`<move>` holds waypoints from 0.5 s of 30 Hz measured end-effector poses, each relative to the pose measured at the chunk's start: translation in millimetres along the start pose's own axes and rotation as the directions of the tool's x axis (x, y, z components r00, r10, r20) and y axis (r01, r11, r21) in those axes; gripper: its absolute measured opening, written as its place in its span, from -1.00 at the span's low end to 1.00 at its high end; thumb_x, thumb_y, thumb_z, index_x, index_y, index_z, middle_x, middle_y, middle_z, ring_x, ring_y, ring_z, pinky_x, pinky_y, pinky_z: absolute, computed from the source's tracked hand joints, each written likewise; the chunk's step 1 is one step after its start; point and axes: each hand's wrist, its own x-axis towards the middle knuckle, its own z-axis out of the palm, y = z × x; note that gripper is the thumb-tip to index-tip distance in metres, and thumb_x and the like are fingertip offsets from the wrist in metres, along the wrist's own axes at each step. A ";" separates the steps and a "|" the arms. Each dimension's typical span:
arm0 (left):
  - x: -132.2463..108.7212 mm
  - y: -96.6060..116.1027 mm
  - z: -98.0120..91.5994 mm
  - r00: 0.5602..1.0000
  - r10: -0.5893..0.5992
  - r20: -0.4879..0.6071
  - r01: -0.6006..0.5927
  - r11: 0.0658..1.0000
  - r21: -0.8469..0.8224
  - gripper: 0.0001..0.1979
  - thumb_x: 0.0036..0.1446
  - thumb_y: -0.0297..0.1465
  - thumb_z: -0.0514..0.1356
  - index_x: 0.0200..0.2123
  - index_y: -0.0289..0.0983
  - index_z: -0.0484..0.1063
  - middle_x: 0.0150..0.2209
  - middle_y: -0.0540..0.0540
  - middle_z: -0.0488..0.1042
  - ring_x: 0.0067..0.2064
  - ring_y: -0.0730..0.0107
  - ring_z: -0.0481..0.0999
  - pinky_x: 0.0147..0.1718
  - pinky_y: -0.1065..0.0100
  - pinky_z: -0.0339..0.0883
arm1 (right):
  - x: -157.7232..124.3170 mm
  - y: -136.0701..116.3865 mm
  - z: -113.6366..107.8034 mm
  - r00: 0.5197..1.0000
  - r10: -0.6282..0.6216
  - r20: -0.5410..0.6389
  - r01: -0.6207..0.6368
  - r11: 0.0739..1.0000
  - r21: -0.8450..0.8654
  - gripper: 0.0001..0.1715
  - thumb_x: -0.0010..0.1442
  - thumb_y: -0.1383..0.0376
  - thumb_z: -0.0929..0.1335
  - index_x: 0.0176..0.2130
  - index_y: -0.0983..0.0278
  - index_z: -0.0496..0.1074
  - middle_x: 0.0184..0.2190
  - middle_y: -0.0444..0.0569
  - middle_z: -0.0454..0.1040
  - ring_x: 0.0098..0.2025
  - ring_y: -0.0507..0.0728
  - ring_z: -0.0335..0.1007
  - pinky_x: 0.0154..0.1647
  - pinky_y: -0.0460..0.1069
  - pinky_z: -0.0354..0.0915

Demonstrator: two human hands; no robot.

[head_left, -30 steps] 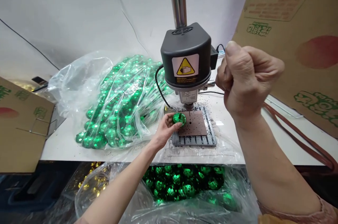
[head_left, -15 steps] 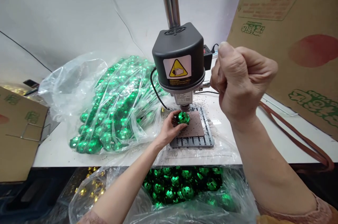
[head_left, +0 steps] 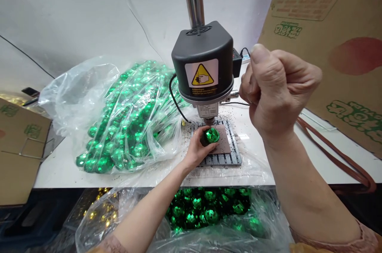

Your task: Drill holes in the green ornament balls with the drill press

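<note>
My left hand [head_left: 198, 147] grips a shiny green faceted ball ornament [head_left: 212, 135], thumb and fingers around its left side. The ball is just below and in front of the chuck [head_left: 209, 121] of a black bench drill press [head_left: 203, 58]. Whether the bit touches it is hidden. Under the hand lie a brown board [head_left: 224, 141] and the slotted metal base [head_left: 222, 160]. My right hand [head_left: 277, 90] is a closed fist at the drill's right side, where a short metal lever shaft [head_left: 234, 94] runs toward it; the grip inside the fist is hidden.
A clear plastic bag of green balls [head_left: 125, 125] lies on the white table [head_left: 56, 175] at left. Another open bag of green balls [head_left: 209, 205] is below the front edge. Cardboard boxes [head_left: 322, 62] stand at both sides. Dark shavings surround the base.
My left hand and the green ball have shifted slightly to the right and toward me, and more of the ball shows. My right fist stays closed beside the drill, nearly unmoved.
</note>
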 end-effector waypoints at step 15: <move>-1.5 -6.5 1.7 0.997 0.077 -0.005 -0.077 0.997 0.019 -0.44 0.02 -0.32 0.42 0.08 -0.19 0.36 0.07 -0.18 0.48 0.09 0.07 0.47 0.11 0.04 0.32 | -39.6 15.7 -11.9 0.978 -0.182 -0.098 0.176 0.982 -0.073 -0.42 0.23 0.33 0.32 -0.64 0.29 -0.08 -0.74 -0.23 -0.04 -0.70 -0.12 -0.07 -0.65 -0.03 -0.17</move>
